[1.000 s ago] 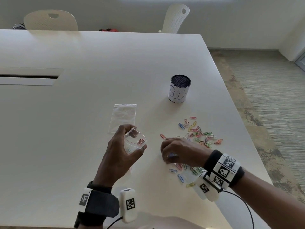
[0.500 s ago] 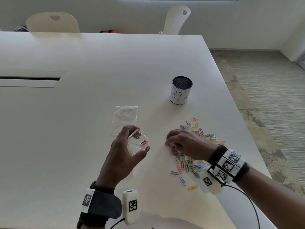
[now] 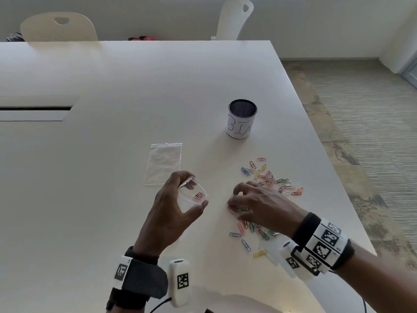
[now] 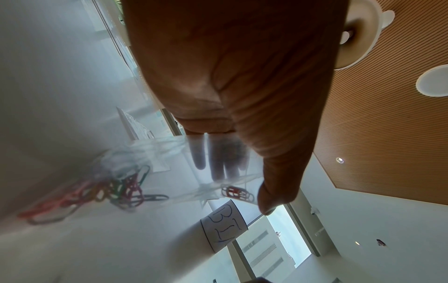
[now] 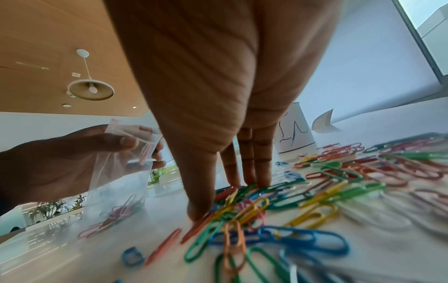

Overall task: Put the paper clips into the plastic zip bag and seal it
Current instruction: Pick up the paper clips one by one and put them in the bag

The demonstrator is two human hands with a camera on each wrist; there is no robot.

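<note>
Left hand [image 3: 173, 213] pinching bag [image 3: 193, 193] mouth open above surface [image 3: 112, 199], few clips inside; right hand [image 3: 259, 203] fingers [image 5: 244, 162] spread, tips down on clips [image 3: 268, 179] beside it: best gathered tight, lifted clear, dropped into steady mouth.

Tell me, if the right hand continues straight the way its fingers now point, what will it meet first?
The right hand points down at the table; its fingertips already seem to touch the loose paper clips, with the white table directly beneath them.
</note>
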